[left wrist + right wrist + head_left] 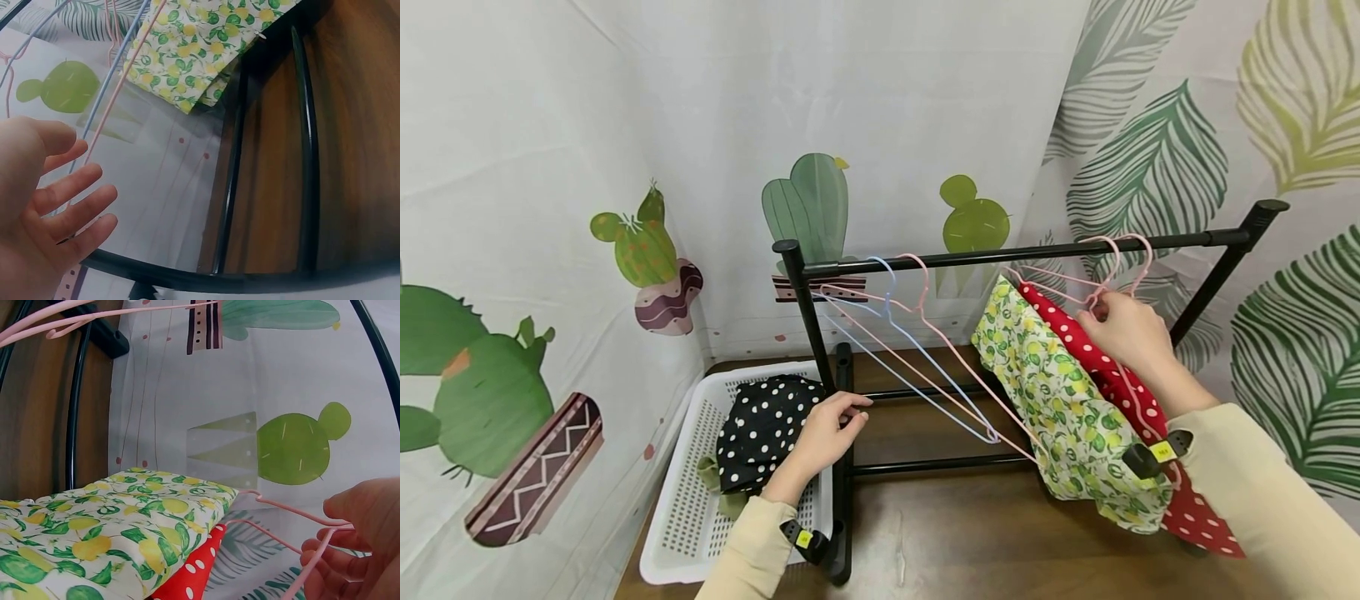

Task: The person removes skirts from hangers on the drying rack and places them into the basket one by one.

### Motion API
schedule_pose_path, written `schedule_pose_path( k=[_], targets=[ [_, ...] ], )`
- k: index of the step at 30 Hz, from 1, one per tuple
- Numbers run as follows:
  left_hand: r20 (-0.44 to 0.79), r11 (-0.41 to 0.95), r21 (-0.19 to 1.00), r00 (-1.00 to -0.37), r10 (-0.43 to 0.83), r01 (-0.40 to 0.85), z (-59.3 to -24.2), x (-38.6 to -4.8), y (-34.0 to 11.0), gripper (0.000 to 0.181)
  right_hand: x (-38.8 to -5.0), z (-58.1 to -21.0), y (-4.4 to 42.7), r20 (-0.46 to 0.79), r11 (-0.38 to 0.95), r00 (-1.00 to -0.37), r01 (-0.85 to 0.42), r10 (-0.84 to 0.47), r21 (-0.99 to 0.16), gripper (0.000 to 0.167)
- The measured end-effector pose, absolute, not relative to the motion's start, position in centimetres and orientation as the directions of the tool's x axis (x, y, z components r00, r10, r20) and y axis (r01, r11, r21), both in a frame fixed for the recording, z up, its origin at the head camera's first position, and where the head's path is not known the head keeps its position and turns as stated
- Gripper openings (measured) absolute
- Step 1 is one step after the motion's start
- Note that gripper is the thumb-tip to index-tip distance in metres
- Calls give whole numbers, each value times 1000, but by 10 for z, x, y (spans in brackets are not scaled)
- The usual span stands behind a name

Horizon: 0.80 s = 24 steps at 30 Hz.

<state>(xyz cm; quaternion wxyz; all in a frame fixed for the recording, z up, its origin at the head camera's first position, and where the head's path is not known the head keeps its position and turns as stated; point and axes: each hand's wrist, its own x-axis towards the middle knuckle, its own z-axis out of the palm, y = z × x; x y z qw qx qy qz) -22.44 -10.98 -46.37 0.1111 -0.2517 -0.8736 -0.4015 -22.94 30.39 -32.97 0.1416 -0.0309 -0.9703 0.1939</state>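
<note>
My right hand point(1131, 332) pinches the neck of a pink hanger on the black rail; in the right wrist view the thumb and fingers of that hand point(356, 544) close on the pink wire. From this hanger hangs a lemon-print cloth point(1060, 400), beside a red polka-dot cloth point(1195, 508) on another pink hanger. My left hand point(823, 433) is beside the rack's left post, fingers loosely bent and holding nothing; the left wrist view shows this hand point(56, 194) with spread fingers. A bare blue hanger point(889, 308) and a bare pink hanger point(922, 308) hang at the rail's left.
A white basket point(677, 500) stands left of the rack, holding a black polka-dot cloth point(767, 425) and an olive cloth point(732, 504). The rack's rail point(985, 257) runs across, with lower bars point(925, 468) above the wooden table point(955, 542). Printed curtains hang behind.
</note>
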Motion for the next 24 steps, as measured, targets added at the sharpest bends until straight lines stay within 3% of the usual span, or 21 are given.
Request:
schedule_pose_path(
  k=[17, 24],
  targets=[
    [404, 540, 651, -846, 348, 533, -493, -225, -97, 16, -240, -333, 311, 242, 930, -963, 24, 120, -367, 31],
    [342, 569, 666, -876, 341, 482, -498, -225, -95, 15, -244, -333, 310, 251, 931, -958, 38, 137, -363, 33]
  ],
)
